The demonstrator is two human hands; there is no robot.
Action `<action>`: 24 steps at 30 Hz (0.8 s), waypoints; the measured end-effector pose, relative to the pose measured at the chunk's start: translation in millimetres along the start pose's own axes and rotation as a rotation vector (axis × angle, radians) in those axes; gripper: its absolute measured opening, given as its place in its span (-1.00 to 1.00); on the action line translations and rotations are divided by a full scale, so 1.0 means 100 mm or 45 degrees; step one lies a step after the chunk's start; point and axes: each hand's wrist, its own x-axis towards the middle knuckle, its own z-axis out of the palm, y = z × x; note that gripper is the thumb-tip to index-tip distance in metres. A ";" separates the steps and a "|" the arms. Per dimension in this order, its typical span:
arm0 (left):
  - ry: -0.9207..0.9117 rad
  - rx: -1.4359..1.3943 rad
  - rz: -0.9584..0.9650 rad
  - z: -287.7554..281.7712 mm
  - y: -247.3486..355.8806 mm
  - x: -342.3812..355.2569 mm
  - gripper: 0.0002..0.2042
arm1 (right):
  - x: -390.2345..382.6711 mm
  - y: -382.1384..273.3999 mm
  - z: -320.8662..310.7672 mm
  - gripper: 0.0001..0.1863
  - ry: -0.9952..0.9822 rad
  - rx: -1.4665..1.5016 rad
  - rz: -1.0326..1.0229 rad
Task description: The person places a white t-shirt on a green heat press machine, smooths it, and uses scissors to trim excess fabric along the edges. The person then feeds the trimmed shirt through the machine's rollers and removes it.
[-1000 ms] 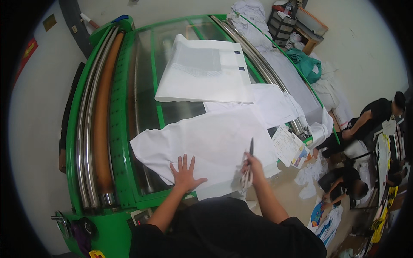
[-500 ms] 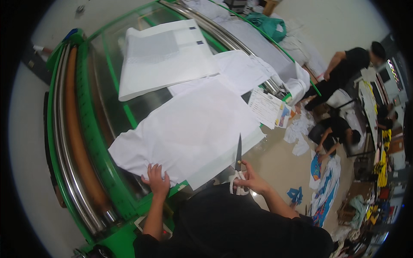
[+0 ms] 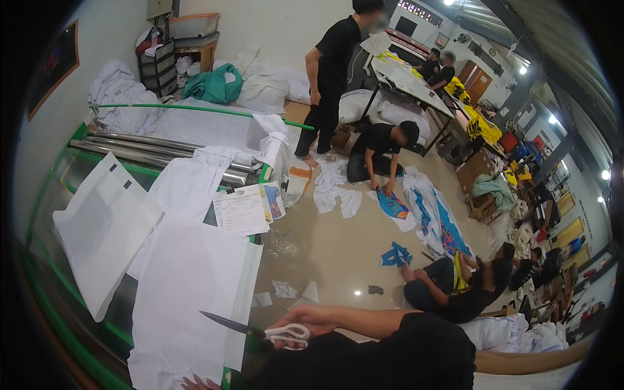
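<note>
A pair of scissors with white-wrapped handles is in my right hand. Its dark blades point left, over the white fabric. At the lower edge, partly cut off, my left hand has its fingers apart at the near end of that white fabric piece. The fabric lies over a pale paper sheet, whose strip shows along the right side. To the left rests a large white sheet with a grey patch, its edge curled. Printed papers lie just beyond the fabric.
A green-framed machine with metal rollers carries the fabric. On the floor are white scraps and colourful printed fabric. A person in black stands beyond the machine; another crouches over fabric, and a third sits at right.
My view has swung to the right, bringing more of the room and its people into sight. The scissors have tipped from upright to pointing left. My left hand now shows only at the lower edge.
</note>
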 end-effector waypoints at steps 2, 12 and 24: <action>-0.097 0.043 -0.006 0.00 -0.01 -0.04 -0.52 | -0.06 0.06 0.01 -0.38 0.000 -0.042 -0.008; -0.034 0.072 0.225 0.12 -0.12 -0.11 -0.41 | 0.59 0.58 -0.33 0.06 0.083 -0.830 0.147; -0.250 -0.333 0.284 -0.10 0.00 -0.04 -0.42 | 1.24 1.20 -0.27 0.08 -0.339 -1.091 0.155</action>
